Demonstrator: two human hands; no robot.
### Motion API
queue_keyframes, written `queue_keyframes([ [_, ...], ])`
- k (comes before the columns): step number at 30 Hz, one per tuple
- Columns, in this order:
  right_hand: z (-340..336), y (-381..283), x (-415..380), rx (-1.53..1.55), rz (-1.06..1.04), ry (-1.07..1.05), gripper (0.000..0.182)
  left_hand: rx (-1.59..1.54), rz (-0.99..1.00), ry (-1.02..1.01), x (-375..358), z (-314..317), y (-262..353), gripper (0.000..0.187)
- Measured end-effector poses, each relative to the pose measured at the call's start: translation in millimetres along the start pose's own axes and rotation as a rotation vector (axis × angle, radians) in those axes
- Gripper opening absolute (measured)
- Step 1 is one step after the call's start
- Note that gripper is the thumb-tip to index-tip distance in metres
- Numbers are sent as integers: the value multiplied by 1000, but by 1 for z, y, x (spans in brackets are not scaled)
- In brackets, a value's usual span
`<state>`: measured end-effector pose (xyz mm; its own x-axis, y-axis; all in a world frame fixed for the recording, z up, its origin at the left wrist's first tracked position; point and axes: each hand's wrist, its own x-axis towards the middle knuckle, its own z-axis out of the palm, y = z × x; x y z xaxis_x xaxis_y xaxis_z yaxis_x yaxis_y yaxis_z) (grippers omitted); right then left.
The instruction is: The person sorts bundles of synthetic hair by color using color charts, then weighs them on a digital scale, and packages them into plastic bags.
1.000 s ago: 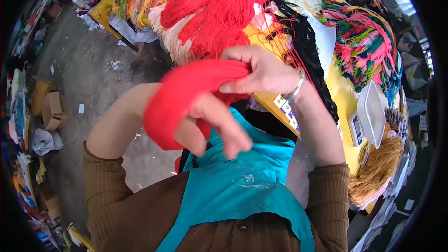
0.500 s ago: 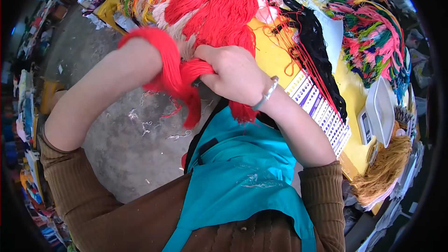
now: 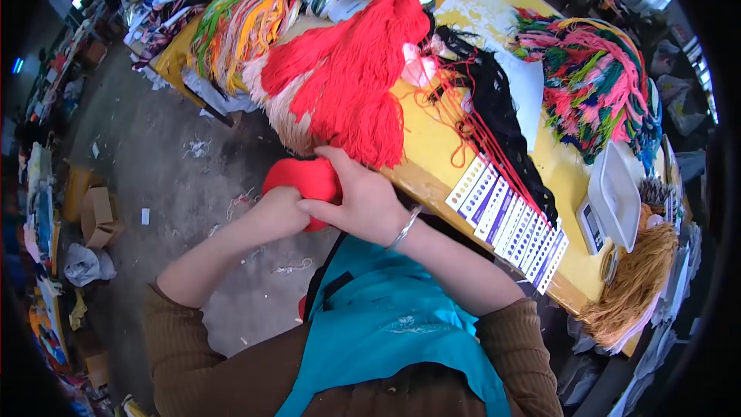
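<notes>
A compact bundle of red yarn is held in front of my apron, off the table's near edge. My left hand is closed at its lower side, with most of its fingers hidden. From the right, my right hand grips the bundle, thumb in front and fingers behind. Just beyond my hands, a large pile of loose red skeins drapes over the table edge, with pale beige yarn underneath on its left.
The yellow table bears black yarn with red strands, printed colour cards, a white scale tray, multicoloured skeins and brown yarn. Thread scraps lie on the grey floor. A cardboard box stands left.
The red yarn that looped around my left wrist with a hanging end is now a compact bundle between both hands. My left forearm has come down and inward; the view shows more table.
</notes>
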<state>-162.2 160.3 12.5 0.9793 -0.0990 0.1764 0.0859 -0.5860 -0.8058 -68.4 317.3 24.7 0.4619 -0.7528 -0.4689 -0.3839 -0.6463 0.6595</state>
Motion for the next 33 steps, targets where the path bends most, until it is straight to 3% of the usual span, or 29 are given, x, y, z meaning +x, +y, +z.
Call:
queue_keyframes([
  [1, 4, 3, 2, 19, 55, 3, 68, 297, -167, -81, 7, -3, 7, 27],
  [2, 10, 13, 3, 94, 112, 61, 51, 294, 28, 39, 7, -2, 4, 22],
  [4, 30, 50, 7, 463, 81, 177, 35, 367, 403, 240, 6, 4, -5, 16],
  [7, 33, 72, -2, 811, 385, 115, 33, 460, 617, 453, -12, -19, 15, 10],
  [8, 29, 88, -7, 758, 438, -42, 37, 429, 728, 576, -19, -30, 20, 10],
  [10, 19, 85, -13, 691, 444, -71, 38, 255, 749, 821, -31, -62, 17, 12],
  [11, 17, 83, -17, 632, 459, -98, 39, 131, 669, 850, -42, -78, 19, 13],
  [13, 5, 75, -13, 564, 391, -109, 37, -127, 656, 840, -37, -77, 3, 9],
  [14, -5, 64, -10, 373, 282, -129, 33, -129, 651, 835, -41, -77, 3, 9],
  [16, -23, 60, 1, 155, 74, -101, 22, -471, 536, 606, -55, -80, 8, 7],
  [18, -44, 75, 18, -69, -131, 22, 22, -491, 692, 639, -61, -91, -1, 9],
  [23, -96, 102, 72, -468, -257, 199, 14, -817, 973, 675, -76, -154, -13, 36],
  [25, -111, 107, 93, -605, -189, 157, 10, -984, 879, 839, -81, -187, -32, 46],
  [28, -130, 128, 126, -786, -146, 146, 12, -909, 832, 1090, -62, -235, -1, 41],
  [32, -159, 151, 156, -818, -138, 56, 13, -750, 870, 1166, 11, -289, 41, 28],
  [33, -169, 154, 161, -893, -24, 37, 18, -669, 891, 1160, 32, -295, 52, 28],
])
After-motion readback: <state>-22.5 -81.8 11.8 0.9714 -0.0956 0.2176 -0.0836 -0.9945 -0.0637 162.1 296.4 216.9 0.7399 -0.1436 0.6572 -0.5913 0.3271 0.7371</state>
